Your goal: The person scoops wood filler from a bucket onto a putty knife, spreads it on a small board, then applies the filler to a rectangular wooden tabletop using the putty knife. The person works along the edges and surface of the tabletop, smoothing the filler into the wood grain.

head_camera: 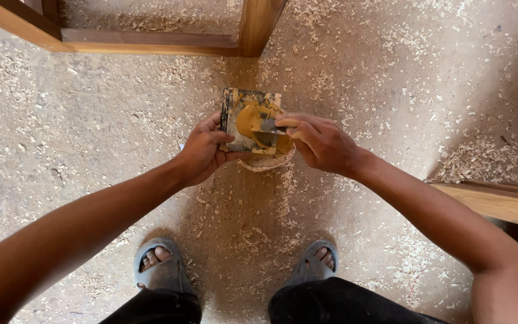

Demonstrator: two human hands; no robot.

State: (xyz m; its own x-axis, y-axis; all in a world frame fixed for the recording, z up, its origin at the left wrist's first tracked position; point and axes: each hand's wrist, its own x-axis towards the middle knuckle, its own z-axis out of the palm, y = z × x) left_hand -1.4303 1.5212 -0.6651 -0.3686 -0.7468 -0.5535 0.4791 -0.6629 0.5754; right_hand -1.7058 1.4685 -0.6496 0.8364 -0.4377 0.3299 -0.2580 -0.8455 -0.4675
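Observation:
My left hand [202,153] grips the left edge of a small square board [241,114] smeared with yellow-brown putty. My right hand [322,141] holds a small metal putty knife [269,127], its blade lying on the putty in the middle of the board. Below the board, partly hidden, sits a round pale container [266,162], only its lower rim showing. Both hands are held over the floor in front of my feet.
The concrete floor [91,120] is strewn with wood shavings. A wooden frame [151,41] stands at the top, with an upright post [258,24]. A wooden plank [499,201] juts in at the right. My feet in grey sandals [160,270] are at the bottom.

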